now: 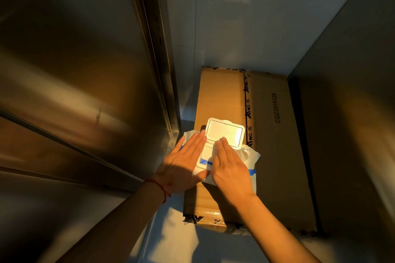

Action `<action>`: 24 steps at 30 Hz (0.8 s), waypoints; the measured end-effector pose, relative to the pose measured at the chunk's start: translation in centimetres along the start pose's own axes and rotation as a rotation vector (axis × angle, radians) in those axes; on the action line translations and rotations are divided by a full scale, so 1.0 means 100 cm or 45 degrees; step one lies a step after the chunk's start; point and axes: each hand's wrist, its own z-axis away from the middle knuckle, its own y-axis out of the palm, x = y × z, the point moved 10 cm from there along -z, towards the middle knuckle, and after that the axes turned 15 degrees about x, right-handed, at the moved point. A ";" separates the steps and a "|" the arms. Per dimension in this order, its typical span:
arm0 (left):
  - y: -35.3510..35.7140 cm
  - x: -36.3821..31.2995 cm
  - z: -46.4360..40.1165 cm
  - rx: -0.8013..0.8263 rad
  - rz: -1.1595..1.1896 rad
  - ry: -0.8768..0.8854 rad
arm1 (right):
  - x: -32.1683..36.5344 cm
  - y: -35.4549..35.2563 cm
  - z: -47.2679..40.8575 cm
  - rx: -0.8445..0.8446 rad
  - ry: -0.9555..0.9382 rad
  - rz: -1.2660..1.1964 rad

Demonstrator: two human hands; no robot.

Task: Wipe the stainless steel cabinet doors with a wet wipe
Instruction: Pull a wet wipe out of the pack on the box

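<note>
Two hands are laid on the wet wipe pack (222,156), which sits on a taped cardboard box (271,134) beside the stainless steel cabinet doors (70,83). Step judged: fetching a wipe, wiping not yet begun. The pack's flip lid (224,132) is stood open.

Left hand (183,164): fingers straight and together, pressed flat on the pack's left side, nothing grasped. Right hand (229,168): fingers extended over the dispensing opening, tips on what looks like a white wipe; whether it is pinched cannot be told.

Next move, as judged: pack to be held down by the left, one wipe pinched and drawn out by the right, lid closed, then the doors at left addressed.
</note>
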 end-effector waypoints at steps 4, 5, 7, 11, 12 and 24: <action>0.001 0.001 0.001 -0.006 0.002 0.004 | 0.000 0.001 -0.001 -0.036 -0.012 -0.002; 0.001 0.001 0.001 -0.010 0.002 0.001 | -0.001 0.003 -0.001 -0.023 -0.004 0.000; 0.000 0.001 0.000 -0.016 0.004 -0.009 | -0.002 0.004 -0.001 -0.042 0.014 0.000; -0.005 -0.001 0.002 -0.043 0.011 0.008 | -0.002 -0.002 0.001 -0.109 0.008 -0.024; -0.006 -0.002 0.002 -0.052 0.023 0.011 | -0.002 -0.003 0.001 -0.115 0.004 -0.026; -0.007 -0.002 0.001 -0.033 -0.003 -0.011 | -0.002 -0.005 0.005 -0.217 -0.011 -0.041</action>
